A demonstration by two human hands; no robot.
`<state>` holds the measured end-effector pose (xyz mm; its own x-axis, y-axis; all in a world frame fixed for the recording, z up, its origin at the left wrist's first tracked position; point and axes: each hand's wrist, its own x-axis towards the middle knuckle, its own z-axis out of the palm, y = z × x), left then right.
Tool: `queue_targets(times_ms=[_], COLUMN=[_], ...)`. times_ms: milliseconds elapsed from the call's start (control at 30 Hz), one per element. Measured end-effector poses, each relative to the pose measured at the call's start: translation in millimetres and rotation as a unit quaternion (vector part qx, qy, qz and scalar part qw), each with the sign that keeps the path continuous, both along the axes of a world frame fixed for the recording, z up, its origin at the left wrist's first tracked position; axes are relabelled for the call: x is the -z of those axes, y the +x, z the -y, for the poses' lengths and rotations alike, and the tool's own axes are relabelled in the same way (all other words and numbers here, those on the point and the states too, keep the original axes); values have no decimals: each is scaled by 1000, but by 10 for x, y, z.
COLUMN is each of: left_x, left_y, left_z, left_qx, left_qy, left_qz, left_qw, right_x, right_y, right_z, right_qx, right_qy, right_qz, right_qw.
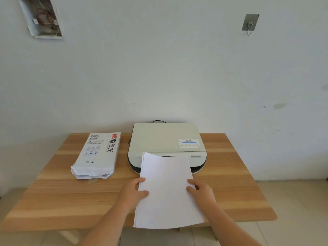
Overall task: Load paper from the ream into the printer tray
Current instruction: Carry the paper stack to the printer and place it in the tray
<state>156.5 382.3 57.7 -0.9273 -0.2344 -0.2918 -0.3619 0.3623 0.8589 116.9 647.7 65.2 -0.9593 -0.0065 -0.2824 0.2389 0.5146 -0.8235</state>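
white sheets, a stack of paper [168, 190], are held flat and low over the wooden table [53, 201], with the left hand [134, 191] pinching the stack's left edge, thumb on top, and the right hand [199, 189] clasping the right edge the same way. the far end of the stack overlaps the front of the printer [166, 141], at or just above its dark feed slot; whether the leading edge has actually entered the tray cannot be told from here. the opened ream [96, 155] lies to the left of the printer, apart from it, its torn end toward the person. the step in hand looks like the feeding of the sheets into the tray. the next move probably calls for keeping the stack square to the slot and sliding it forward evenly with both hands, so no corner catches or buckles.
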Motion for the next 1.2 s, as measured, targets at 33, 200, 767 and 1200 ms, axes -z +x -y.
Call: queue_targets(times_ms=[33,200,767,1200], left_x=[36,182,693,933], left_y=[3,29,272,152], left_z=[-10,-49,-57,-346], left_qx=[3,23,22,-7], left_qy=[4,38,91,130], left_qz=[5,35,123,158], left_qw=[1000,998,988,979], right_x=[45,187,661,981], right_y=[11,48,271,124], right_z=[-8,-29,-151,-430], right_qx=[7,40,60,72], right_qy=[-1,-5,-13,-27], right_qz=[9,46,120,153], right_qw=[1000,998,991,985])
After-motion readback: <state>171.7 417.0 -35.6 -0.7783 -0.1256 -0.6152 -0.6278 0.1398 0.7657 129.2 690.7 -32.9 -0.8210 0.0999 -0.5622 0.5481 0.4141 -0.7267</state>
